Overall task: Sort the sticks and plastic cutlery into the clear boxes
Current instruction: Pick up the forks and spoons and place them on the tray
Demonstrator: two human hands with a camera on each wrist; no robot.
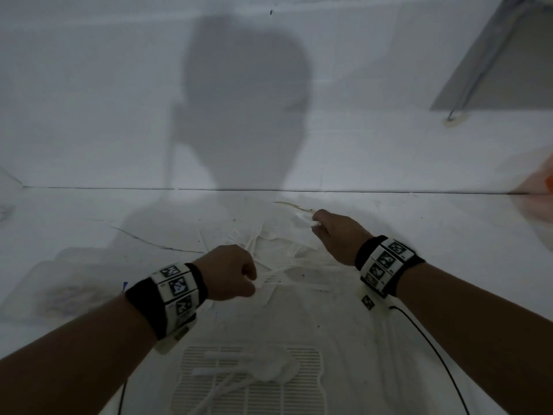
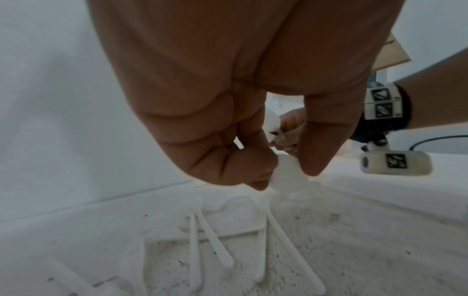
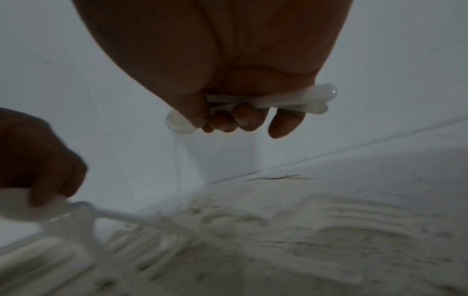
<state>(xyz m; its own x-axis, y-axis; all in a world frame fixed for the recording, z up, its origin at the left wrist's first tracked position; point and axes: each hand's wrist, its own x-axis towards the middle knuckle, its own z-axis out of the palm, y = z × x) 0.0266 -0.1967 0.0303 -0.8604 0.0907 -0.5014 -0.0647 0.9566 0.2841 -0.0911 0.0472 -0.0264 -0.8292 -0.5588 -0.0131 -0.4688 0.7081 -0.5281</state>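
Note:
White plastic forks and spoons lie in a loose pile on the white table, seen close in the left wrist view as cutlery. My left hand hovers at the pile's near side, fingers curled, pinching white cutlery whose shape is blurred. My right hand is at the pile's far right and grips a bundle of white spoons across its curled fingers. A thin wooden stick lies on the table just beyond the right hand. A clear box sits faintly visible at the left.
A white slotted tray with white pieces on it sits near the front edge. A black cable runs from the right wrist. The white wall rises just behind the pile. Something orange shows at the far right.

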